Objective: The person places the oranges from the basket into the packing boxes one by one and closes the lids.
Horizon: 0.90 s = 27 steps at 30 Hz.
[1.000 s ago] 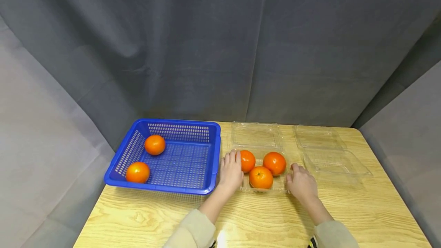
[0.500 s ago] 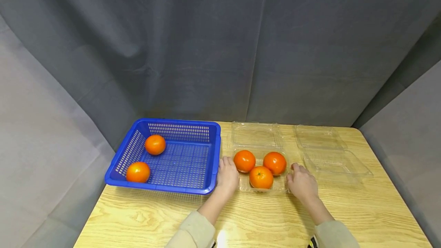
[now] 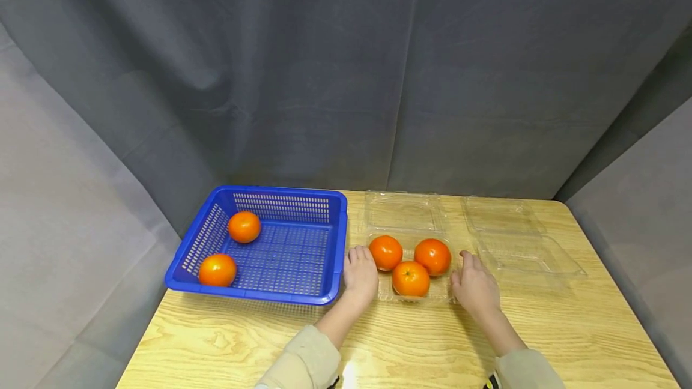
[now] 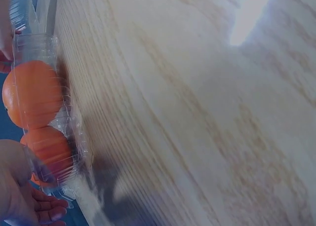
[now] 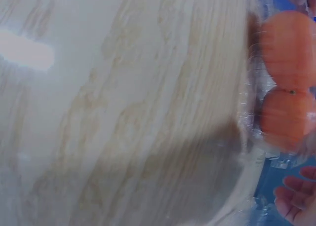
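Three oranges sit in the base of a clear plastic clamshell box, whose lid lies folded back behind them. My left hand is beside the box's left wall, between it and the blue basket. In the left wrist view the left thumb lies against the plastic near an orange, with the other fingers loosely bent below. My right hand is at the box's right wall, its fingers extended and holding nothing. In the right wrist view its fingers appear spread, close to the plastic.
A blue mesh basket stands on the left, with two more oranges along its left side. Another opened clear box lies at right. The wooden table ends at a grey curtain behind.
My left hand has drawn back from the left orange to the box's outer side. The right hand stays by the right wall, its fingers lifting slightly. The oranges keep almost the same places.
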### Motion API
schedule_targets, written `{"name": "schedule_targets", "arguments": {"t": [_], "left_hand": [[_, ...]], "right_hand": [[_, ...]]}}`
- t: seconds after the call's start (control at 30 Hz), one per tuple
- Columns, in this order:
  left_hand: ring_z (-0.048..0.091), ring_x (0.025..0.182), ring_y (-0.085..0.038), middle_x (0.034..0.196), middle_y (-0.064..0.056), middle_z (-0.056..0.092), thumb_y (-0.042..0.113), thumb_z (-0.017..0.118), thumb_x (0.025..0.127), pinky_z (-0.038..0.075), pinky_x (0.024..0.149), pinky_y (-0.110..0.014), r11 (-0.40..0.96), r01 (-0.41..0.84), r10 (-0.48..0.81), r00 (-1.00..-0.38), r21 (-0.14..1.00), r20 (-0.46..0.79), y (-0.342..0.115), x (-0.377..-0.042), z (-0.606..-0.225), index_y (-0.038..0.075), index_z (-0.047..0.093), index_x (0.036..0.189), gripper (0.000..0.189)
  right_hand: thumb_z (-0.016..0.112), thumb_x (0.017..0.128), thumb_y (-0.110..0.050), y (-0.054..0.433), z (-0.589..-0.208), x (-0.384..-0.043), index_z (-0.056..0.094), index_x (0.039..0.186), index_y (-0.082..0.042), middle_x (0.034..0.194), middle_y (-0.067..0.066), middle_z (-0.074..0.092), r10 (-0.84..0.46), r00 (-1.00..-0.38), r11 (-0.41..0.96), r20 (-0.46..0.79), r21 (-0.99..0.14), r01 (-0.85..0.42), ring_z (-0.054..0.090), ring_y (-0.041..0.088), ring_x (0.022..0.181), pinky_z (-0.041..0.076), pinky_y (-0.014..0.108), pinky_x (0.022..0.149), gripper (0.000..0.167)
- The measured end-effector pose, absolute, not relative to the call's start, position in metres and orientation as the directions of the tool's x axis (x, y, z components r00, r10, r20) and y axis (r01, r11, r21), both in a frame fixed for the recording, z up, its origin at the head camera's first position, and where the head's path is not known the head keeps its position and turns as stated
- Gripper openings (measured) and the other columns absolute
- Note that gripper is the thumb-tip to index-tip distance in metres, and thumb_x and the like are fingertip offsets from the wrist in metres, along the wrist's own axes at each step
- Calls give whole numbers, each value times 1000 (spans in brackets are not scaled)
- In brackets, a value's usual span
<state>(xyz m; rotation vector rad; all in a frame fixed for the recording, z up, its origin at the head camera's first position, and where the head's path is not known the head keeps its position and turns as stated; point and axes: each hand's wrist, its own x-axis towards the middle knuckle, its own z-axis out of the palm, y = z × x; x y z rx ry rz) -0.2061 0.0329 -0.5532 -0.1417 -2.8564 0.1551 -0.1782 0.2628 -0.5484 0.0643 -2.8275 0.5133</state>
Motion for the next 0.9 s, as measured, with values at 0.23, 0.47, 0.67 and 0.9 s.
{"name": "schedule_targets", "arguments": {"t": [0.23, 0.47, 0.67, 0.9], "left_hand": [[42, 87, -19, 95, -7, 49, 12, 35, 91, 36, 78, -30, 989, 82, 116, -950, -127, 290, 34, -207, -556, 1, 52, 108, 26], [44, 88, -20, 97, -8, 51, 15, 39, 89, 39, 79, -31, 988, 100, 125, -965, -118, 232, 35, -204, -547, 2, 53, 109, 28], [44, 88, -20, 97, -9, 51, 15, 37, 89, 39, 79, -31, 987, 112, 136, -966, -117, 221, 35, -204, -544, 2, 53, 110, 29], [44, 88, -20, 97, -8, 51, 14, 37, 89, 38, 80, -30, 988, 99, 121, -971, -118, 204, 33, -206, -548, 2, 53, 111, 29]], "right_hand": [[53, 79, -3, 253, -523, -192, 48, 115, 8, 103, 27, 52, -19, -911, 908, 412, -375, -188, 54, 42, 85, 46, 50, 64, 38], [52, 82, -7, 252, -489, -227, 49, 115, 6, 107, 28, 51, 31, -938, 883, 346, -450, -137, 52, 46, 92, 43, 56, 71, 35], [48, 85, -9, 259, -481, -256, 43, 122, 11, 121, 34, 44, -3, -981, 866, 193, -490, -99, 44, 49, 109, 37, 57, 89, 43], [43, 87, -14, 261, -492, -282, 29, 132, 15, 133, 39, 28, -26, -999, 830, -39, -558, 0, 29, 51, 122, 27, 56, 100, 55]]}}
